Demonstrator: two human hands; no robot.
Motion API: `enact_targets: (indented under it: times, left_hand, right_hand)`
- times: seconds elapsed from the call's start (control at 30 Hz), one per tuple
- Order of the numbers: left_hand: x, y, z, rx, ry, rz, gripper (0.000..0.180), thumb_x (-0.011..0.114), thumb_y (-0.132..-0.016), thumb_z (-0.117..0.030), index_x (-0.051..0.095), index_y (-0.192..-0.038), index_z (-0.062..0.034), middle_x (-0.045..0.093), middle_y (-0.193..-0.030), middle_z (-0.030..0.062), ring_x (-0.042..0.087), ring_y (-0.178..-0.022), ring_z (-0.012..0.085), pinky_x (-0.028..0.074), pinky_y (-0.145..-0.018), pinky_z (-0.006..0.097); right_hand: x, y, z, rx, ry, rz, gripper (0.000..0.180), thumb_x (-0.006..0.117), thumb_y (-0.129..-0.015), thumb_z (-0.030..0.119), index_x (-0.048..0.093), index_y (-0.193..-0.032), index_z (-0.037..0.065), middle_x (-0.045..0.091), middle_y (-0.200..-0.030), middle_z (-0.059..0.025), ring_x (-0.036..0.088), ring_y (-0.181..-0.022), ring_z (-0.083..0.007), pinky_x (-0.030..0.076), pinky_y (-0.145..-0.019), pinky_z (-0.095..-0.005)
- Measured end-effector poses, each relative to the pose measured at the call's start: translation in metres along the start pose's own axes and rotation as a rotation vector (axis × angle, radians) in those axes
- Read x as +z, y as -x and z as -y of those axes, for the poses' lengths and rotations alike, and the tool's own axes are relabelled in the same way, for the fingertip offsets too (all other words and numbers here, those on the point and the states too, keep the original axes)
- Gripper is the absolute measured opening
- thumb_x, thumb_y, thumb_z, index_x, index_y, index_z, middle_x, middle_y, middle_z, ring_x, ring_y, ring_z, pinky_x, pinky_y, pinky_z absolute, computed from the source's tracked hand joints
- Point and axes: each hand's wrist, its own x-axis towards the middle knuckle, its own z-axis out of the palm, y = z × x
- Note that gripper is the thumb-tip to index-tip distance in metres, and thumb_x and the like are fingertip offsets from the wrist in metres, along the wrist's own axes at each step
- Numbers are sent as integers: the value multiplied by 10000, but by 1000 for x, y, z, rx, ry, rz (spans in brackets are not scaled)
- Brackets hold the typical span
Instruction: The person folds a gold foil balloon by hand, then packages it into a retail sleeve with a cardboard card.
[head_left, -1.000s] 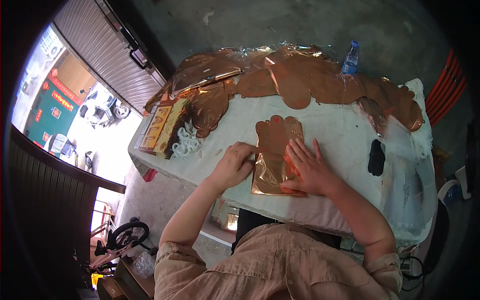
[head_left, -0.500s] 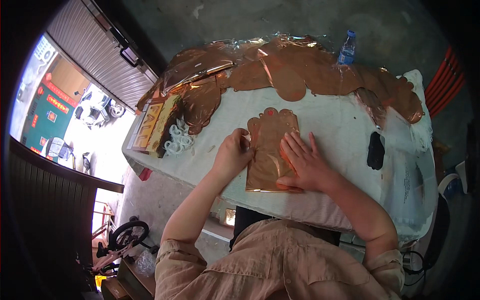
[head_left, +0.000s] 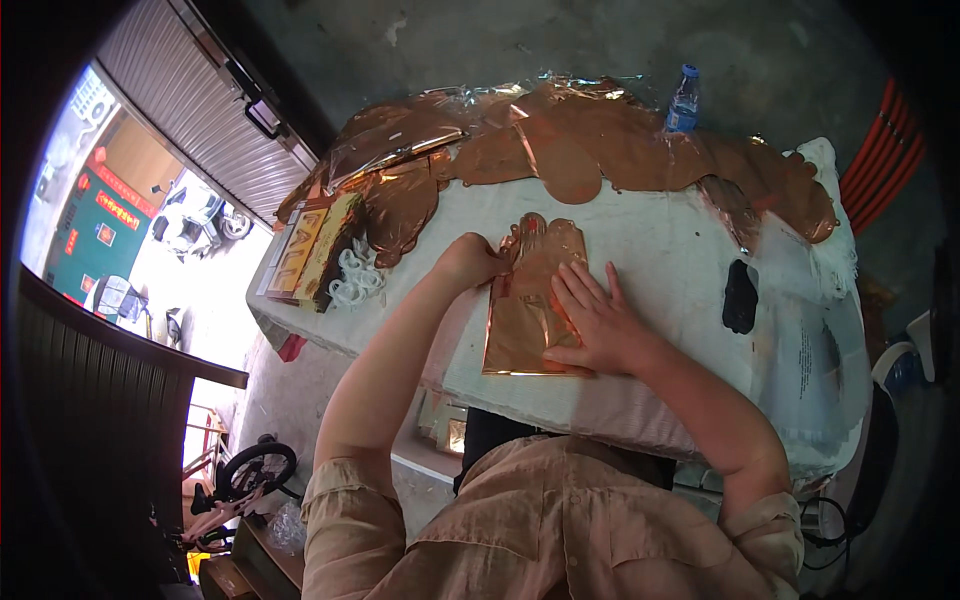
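Observation:
A flat, folded copper-coloured foil balloon lies before me, its straight edge toward me and its rounded lobes at the far end. My left hand is closed at the balloon's upper left edge, fingertips pinching the foil there; they partly hide what they grip. Spread flat, my right hand rests on the balloon's right side with the thumb across its lower part. A small red mark shows near the far lobes.
More copper foil balloons lie along the table's far side. A blue-capped bottle stands behind them. At left are a yellow box and white plastic rings; at right, a black object and a clear plastic bag.
My left hand has moved up along the balloon's left edge, and the foil near its far left lobe is now drawn inward. The right hand stays flat on the balloon.

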Motion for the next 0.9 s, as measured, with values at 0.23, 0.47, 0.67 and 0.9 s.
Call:
enact_targets:
  times: [0.23, 0.47, 0.67, 0.9]
  left_hand:
    - [7, 17, -2, 127, 252, -108, 238, 742, -770, -204, 603, -737, -13, 578, -630, 17, 502, -529, 100, 398, -485, 281]
    - [16, 21, 15, 148, 463, -89, 158, 707, -831, -110, 577, -781, -35, 569, -639, -6, 492, -543, 75, 372, -482, 248]
    - [24, 28, 31, 282, 567, -164, 120, 684, -850, -68, 574, -827, -29, 597, -705, -3, 522, -605, 60, 409, -532, 229]
    - [30, 58, 33, 382, 768, -162, 85, 654, -877, -51, 582, -909, -19, 618, -805, -17, 540, -696, 32, 441, -622, 197]
  right_hand:
    - [2, 1, -3, 4, 36, 3, 1022, 506, -814, 663, 159, -1474, -37, 130, -1550, -212, 63, -1459, -288, -70, -1136, -550]
    - [6, -1, -8, -16, -5, -5, 969, 447, -854, 653, 161, -1476, -34, 124, -1550, -217, 45, -1462, -279, -91, -1133, -534]
    - [9, -15, -36, 101, -966, -403, 550, 663, -850, 109, 451, -1336, -38, 591, -1199, -118, 593, -990, -125, 484, -864, -283]
    - [-7, -22, -35, 260, -1137, -335, 519, 698, -836, 142, 488, -1274, -39, 639, -1038, -89, 586, -783, -94, 494, -683, -243]
